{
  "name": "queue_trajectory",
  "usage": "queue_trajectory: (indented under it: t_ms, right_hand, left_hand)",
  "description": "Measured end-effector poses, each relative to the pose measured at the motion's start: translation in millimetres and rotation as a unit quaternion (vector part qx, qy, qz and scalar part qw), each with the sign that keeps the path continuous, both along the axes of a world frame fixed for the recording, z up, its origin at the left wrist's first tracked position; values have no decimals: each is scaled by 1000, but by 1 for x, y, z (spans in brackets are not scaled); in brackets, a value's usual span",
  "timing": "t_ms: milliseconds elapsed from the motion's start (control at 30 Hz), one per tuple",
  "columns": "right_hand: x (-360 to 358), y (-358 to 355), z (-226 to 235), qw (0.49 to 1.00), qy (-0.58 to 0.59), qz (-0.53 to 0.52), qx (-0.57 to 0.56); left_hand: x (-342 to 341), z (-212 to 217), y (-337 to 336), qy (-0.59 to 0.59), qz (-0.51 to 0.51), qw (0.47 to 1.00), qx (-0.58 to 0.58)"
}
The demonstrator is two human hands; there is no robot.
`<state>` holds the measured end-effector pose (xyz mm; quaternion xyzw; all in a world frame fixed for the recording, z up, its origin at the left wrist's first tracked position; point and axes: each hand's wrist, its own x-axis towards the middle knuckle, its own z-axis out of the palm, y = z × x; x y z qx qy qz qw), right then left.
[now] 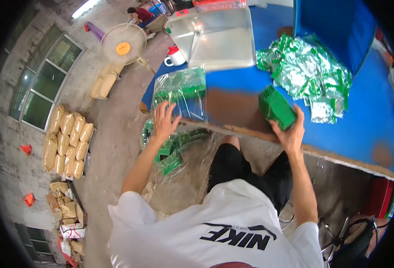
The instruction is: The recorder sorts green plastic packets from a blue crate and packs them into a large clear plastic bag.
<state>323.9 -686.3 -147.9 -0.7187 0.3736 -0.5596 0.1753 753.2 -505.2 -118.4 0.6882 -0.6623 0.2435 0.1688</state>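
My right hand (290, 131) grips a stack of green packets (276, 107) standing on the blue table (366, 129) near its front edge. My left hand (164, 119) is spread open at the table's left corner, fingers touching a clear plastic bag (180, 89) that holds more green packets. Behind the stack lies a loose heap of green and silver foil packets (308, 73). Below the table edge, another clear bag with green packets (174, 149) hangs by my left forearm.
A clear plastic lidded bin (219, 38) and a white mug with a red lid (175, 56) sit at the table's far side. A standing fan (123, 44), stacked tan sacks (67, 138) and a seated person (139, 15) are on the floor at left.
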Motion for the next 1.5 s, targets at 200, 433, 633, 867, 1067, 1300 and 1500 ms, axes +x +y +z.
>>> queue_trajectory:
  t_ms: [200, 433, 633, 867, 1067, 1300, 1500]
  right_hand:
    - [-8, 12, 27, 973, -172, 59, 145]
    - [-5, 18, 40, 862, -359, 158, 322]
    - [13, 20, 42, 850, -371, 124, 352]
    - [27, 12, 56, 806, -99, 369, 452]
    - [86, -10, 45, 752, -147, 265, 585]
    - [129, 26, 40, 715, -293, 284, 567]
    - [169, 1, 54, 748, -203, 241, 584]
  left_hand:
    - [34, 16, -5, 22, 33, 999, 33]
    - [-54, 55, -56, 84, -27, 996, 17]
    - [-135, 51, -90, 183, 40, 978, 96]
    - [-154, 58, -96, 171, -5, 985, 40]
    - [-154, 80, -87, 163, 21, 986, 32]
    - [-158, 87, -78, 147, -8, 989, -1]
    - [-189, 88, -83, 155, -51, 985, -48]
